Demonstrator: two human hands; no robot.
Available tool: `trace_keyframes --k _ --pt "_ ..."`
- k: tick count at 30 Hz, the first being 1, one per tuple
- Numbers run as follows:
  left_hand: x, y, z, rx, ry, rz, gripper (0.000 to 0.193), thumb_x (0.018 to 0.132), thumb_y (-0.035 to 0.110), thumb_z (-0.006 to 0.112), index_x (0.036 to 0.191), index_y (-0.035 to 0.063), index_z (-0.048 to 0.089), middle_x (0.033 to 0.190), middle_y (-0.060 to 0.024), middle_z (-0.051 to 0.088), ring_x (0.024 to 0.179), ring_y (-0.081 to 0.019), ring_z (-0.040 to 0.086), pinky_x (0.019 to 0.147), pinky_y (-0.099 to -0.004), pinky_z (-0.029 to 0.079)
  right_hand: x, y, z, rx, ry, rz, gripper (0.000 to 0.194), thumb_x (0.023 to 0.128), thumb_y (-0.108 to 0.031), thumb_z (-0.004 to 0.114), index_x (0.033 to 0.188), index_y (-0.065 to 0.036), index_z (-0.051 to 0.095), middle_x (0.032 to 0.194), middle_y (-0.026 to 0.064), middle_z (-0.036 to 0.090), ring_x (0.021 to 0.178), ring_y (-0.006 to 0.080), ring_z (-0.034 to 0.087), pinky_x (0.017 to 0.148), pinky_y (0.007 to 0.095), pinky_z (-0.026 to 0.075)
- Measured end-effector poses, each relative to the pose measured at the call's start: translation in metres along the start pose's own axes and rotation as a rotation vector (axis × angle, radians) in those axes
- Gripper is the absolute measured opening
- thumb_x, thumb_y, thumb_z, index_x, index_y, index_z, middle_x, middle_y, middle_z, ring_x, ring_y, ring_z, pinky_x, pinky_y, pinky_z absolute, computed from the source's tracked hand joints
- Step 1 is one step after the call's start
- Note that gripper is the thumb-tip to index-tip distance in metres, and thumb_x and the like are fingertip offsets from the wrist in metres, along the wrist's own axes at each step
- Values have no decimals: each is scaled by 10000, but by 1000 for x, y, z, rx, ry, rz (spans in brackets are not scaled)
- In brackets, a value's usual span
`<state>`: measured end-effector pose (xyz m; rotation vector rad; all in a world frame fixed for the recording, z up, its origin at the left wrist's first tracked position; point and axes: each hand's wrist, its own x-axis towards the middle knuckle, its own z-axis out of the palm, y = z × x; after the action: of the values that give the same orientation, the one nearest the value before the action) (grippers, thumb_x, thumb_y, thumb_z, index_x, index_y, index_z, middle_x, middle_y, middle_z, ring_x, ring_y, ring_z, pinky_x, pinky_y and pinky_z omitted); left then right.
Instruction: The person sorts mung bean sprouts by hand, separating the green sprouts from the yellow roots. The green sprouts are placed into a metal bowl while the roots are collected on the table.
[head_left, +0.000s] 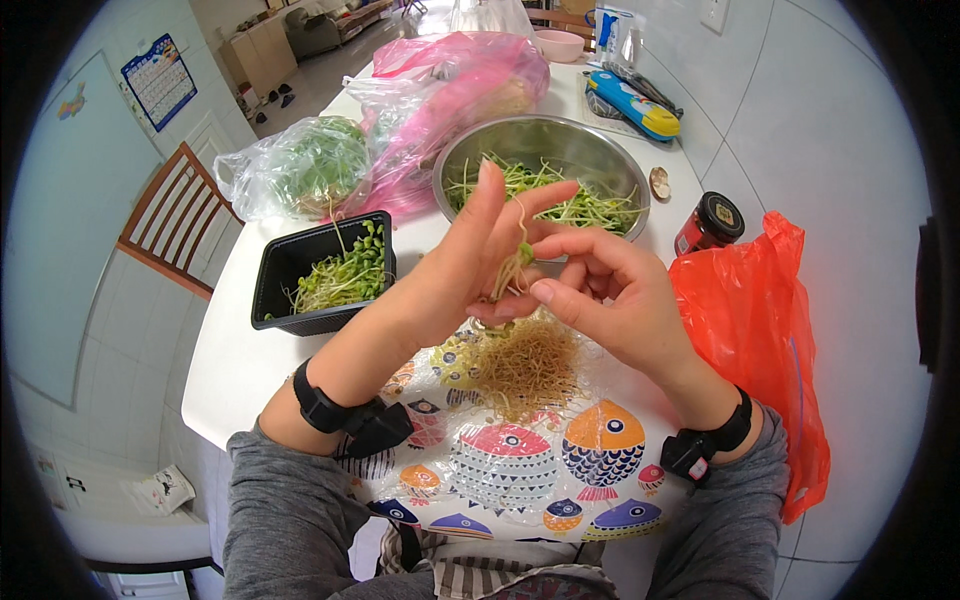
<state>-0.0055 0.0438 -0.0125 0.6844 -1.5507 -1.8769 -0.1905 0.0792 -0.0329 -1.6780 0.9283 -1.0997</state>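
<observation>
A small bunch of green sprouts (516, 271) with pale stems lies in my left hand (480, 240), its palm turned towards me and the upper fingers spread. The fingertips of my right hand (615, 292) reach the same bunch from the right, index finger and thumb apart; whether they pinch a sprout is hard to tell. Directly below both hands, a heap of brown root trimmings (529, 371) rests on a fish-patterned plastic-covered mat (510, 465). Behind them, a steel bowl (551, 127) holds many sprouts. To the left, a black plastic tray (322, 319) contains more sprouts with green leaves.
Behind the tray sit a clear bag of greens (300, 161) and a pink plastic bag (450, 112). On the right are a red plastic bag (750, 315), a black-lidded jar (709, 221) and a blue-yellow case (634, 105). A wooden chair (176, 225) stands left of the white table (225, 367).
</observation>
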Motion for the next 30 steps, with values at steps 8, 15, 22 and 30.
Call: trace_keyframes --k 8,15,22,30 --pt "2 -8 5 37 -53 -46 1070 797 871 132 1502 69 205 871 -9 502 531 -72 330 449 -210 177 -2 0 -2 -67 -17 0 211 845 -45 685 1043 -15 618 731 -54 574 649 2 519 595 165 393" --pt "6 -15 -3 -225 -115 -7 779 925 598 451 1423 8 343 872 -3 522 559 -43 371 439 -195 228 3 8 3 136 132 -69 149 858 -82 693 972 -9 630 718 -63 560 590 -21 452 519 156 341" --pt "10 -23 -5 -372 -143 68 539 968 243 566 1411 1 378 878 -8 534 672 -53 433 566 -191 375 6 1 -4 243 171 19 119 906 -75 629 1003 -13 601 770 -25 620 637 8 532 540 153 383" --pt "12 -24 -9 -285 -33 103 479 1006 217 470 1423 13 351 1221 -155 592 1142 -251 586 908 -355 498 8 -1 -16 270 266 7 139 906 -97 630 1006 -7 599 754 -23 617 633 4 519 531 156 377"
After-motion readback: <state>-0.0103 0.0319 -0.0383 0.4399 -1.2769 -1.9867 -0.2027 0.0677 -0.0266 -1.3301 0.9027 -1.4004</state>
